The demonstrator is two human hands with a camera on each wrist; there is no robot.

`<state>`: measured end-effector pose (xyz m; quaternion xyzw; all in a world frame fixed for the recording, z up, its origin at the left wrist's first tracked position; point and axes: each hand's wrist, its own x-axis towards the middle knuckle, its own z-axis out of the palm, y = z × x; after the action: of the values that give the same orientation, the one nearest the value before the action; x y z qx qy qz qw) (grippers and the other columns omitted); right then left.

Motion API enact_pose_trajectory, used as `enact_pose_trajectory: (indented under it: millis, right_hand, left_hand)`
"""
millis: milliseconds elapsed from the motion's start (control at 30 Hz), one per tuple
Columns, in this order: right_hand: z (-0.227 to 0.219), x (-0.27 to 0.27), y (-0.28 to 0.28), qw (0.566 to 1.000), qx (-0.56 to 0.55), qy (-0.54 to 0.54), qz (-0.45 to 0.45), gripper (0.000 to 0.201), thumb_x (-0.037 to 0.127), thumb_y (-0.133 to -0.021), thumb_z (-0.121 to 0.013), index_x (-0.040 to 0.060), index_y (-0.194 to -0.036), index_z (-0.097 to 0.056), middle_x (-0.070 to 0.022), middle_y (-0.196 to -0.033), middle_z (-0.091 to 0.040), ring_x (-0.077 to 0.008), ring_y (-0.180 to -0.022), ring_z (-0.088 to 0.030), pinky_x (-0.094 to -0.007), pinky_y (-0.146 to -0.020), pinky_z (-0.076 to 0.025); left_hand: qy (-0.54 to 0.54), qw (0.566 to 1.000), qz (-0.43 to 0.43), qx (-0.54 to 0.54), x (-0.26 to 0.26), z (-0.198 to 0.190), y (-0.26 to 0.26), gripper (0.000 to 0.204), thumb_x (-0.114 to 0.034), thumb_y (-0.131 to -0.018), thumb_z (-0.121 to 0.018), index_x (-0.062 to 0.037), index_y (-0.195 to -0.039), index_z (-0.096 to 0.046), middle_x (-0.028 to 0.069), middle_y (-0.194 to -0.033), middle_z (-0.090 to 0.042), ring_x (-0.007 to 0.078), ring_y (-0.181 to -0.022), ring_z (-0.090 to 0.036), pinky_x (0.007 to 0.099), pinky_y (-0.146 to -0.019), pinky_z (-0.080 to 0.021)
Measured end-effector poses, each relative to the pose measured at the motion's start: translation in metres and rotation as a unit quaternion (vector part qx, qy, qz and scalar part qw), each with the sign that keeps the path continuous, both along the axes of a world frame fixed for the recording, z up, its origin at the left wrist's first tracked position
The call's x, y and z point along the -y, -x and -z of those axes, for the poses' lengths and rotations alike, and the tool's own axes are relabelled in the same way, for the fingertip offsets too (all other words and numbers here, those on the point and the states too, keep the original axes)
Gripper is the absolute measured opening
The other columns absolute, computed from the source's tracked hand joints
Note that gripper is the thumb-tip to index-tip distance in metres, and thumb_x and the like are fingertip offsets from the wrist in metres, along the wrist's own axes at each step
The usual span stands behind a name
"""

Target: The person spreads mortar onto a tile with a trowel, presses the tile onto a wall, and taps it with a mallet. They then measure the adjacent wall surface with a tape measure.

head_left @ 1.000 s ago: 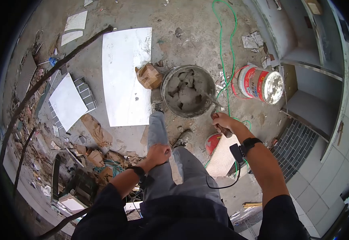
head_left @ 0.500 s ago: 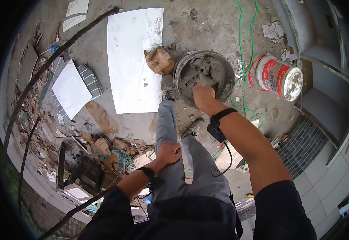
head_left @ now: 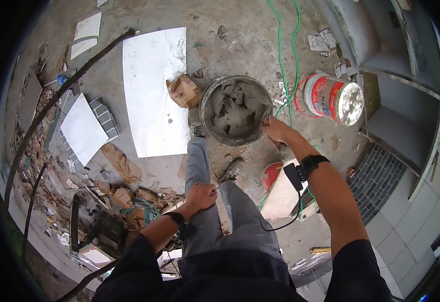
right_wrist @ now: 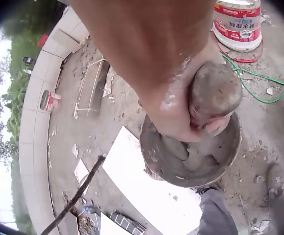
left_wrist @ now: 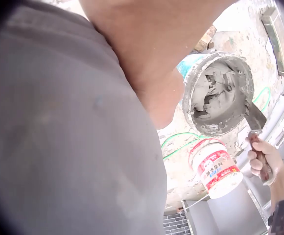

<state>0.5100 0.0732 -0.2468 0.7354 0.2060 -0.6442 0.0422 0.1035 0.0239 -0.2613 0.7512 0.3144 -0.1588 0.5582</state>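
Observation:
My right hand [head_left: 279,132] grips the wooden handle of a trowel [left_wrist: 255,117] at the right rim of a round bucket [head_left: 208,132] holding grey mortar [head_left: 240,108]. In the left wrist view the fingers of the right hand [left_wrist: 267,159] wrap the handle, and the blade lies at the bucket's rim. The right wrist view shows the handle's rounded end [right_wrist: 216,90] in the fist, above the mortar. My left hand [head_left: 201,196] rests on the left knee with its fingers bent; nothing shows in it.
A cardboard piece [head_left: 184,91] touches the bucket's left side, over a white board [head_left: 154,90]. A red-and-white pail [head_left: 325,98] lies to the right beside a green hose [head_left: 280,45]. Rubble and a dark box [head_left: 104,226] lie at the lower left.
My right hand first moved in over the mortar, then drew back to the bucket's right rim with the trowel. The left hand stays on the knee.

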Motion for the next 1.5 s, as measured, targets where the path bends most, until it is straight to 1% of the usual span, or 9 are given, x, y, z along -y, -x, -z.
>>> enact_pose_trajectory:
  millis: [100, 167, 300, 500, 633, 733, 933, 1133, 1500]
  right_hand:
    - [0.056, -0.029, -0.010, 0.992, -0.033, 0.021, 0.121, 0.028, 0.016, -0.091, -0.053, -0.0094, -0.095, -0.062, -0.0300, -0.091, -0.071, -0.0350, -0.064, -0.071, -0.0465, -0.060, -0.055]
    - [0.109, -0.027, 0.019, 0.992, 0.029, 0.090, -0.079, 0.036, 0.015, -0.094, -0.050, -0.0108, -0.116, -0.060, -0.0265, -0.096, -0.073, -0.0318, -0.065, -0.072, -0.0443, -0.062, -0.057]
    - [0.133, 0.045, 0.086, 0.988, -0.008, 0.133, -0.082, 0.062, 0.022, -0.091, -0.055, -0.0099, -0.142, -0.040, -0.0281, -0.124, -0.065, -0.0418, -0.113, -0.065, -0.0478, -0.093, -0.052]
    - [0.028, 0.056, 0.053, 0.983, 0.089, -0.037, 0.153, 0.048, 0.029, -0.081, -0.073, -0.0062, -0.110, -0.058, -0.0216, -0.099, -0.069, -0.0361, -0.096, -0.069, -0.0450, -0.086, -0.053]
    - [0.093, 0.024, 0.019, 0.929, -0.028, 0.129, 0.345, 0.037, 0.022, -0.083, -0.070, -0.0083, -0.100, -0.059, -0.0204, -0.093, -0.068, -0.0327, -0.081, -0.070, -0.0432, -0.067, -0.054]
    - [0.168, 0.069, 0.081, 0.995, 0.053, 0.048, 0.069, 0.024, 0.018, -0.086, -0.067, -0.0032, -0.094, -0.057, -0.0138, -0.079, -0.063, -0.0284, -0.066, -0.065, -0.0427, -0.060, -0.052]
    - [0.030, 0.051, 0.042, 0.920, -0.150, 0.174, 0.319, 0.034, 0.019, -0.085, -0.071, 0.0051, -0.112, -0.058, -0.0137, -0.087, -0.068, -0.0186, -0.065, -0.066, -0.0377, -0.054, -0.051]
    - [0.069, 0.020, -0.007, 0.879, 0.197, 0.014, -0.433, 0.022, 0.015, -0.083, -0.070, 0.0104, -0.103, -0.075, -0.0154, -0.101, -0.075, -0.0303, -0.095, -0.074, -0.0384, -0.077, -0.059]
    - [0.100, 0.032, 0.069, 0.975, 0.082, 0.006, -0.208, 0.022, 0.015, -0.079, -0.068, 0.0024, -0.096, -0.074, -0.0219, -0.098, -0.073, -0.0409, -0.096, -0.071, -0.0498, -0.085, -0.056]
  left_hand:
    - [-0.007, 1.000, 0.022, -0.009, -0.014, -0.002, 0.000, 0.014, -0.023, -0.081, -0.068, -0.0094, -0.084, -0.067, 0.0087, -0.079, -0.070, 0.0315, -0.081, -0.067, 0.0442, -0.081, -0.050]
    - [-0.013, 1.000, 0.003, 0.016, -0.030, -0.009, -0.004, 0.013, -0.022, -0.082, -0.068, -0.0090, -0.084, -0.067, 0.0089, -0.078, -0.069, 0.0321, -0.079, -0.067, 0.0444, -0.080, -0.051]
    - [-0.003, 0.998, -0.053, 0.017, -0.058, -0.008, -0.013, 0.012, -0.019, -0.082, -0.069, -0.0080, -0.085, -0.067, 0.0094, -0.076, -0.069, 0.0336, -0.078, -0.066, 0.0451, -0.078, -0.052]
    - [0.013, 0.999, 0.033, -0.004, -0.061, -0.007, -0.018, 0.014, -0.020, -0.083, -0.069, -0.0079, -0.088, -0.068, 0.0095, -0.076, -0.069, 0.0339, -0.078, -0.067, 0.0466, -0.076, -0.052]
    - [0.035, 0.999, 0.023, -0.011, -0.077, -0.008, -0.025, 0.015, -0.022, -0.083, -0.069, -0.0083, -0.088, -0.068, 0.0091, -0.075, -0.068, 0.0334, -0.077, -0.067, 0.0468, -0.075, -0.052]
    - [0.026, 0.999, 0.005, 0.037, -0.096, 0.001, -0.026, 0.012, -0.019, -0.083, -0.070, -0.0088, -0.089, -0.067, 0.0105, -0.075, -0.069, 0.0337, -0.077, -0.067, 0.0467, -0.070, -0.053]
    - [0.028, 0.999, 0.027, 0.001, -0.099, -0.002, -0.037, 0.009, -0.017, -0.082, -0.069, -0.0093, -0.087, -0.067, 0.0089, -0.076, -0.070, 0.0321, -0.075, -0.068, 0.0446, -0.071, -0.053]
    - [0.043, 0.998, 0.048, -0.013, -0.117, 0.004, -0.041, 0.013, -0.021, -0.084, -0.067, -0.0091, -0.089, -0.069, 0.0099, -0.080, -0.070, 0.0334, -0.079, -0.067, 0.0455, -0.076, -0.053]
    - [0.057, 0.997, 0.050, 0.028, -0.155, 0.005, -0.051, 0.007, -0.014, -0.083, -0.067, -0.0085, -0.086, -0.067, 0.0078, -0.078, -0.069, 0.0308, -0.077, -0.067, 0.0429, -0.074, -0.053]
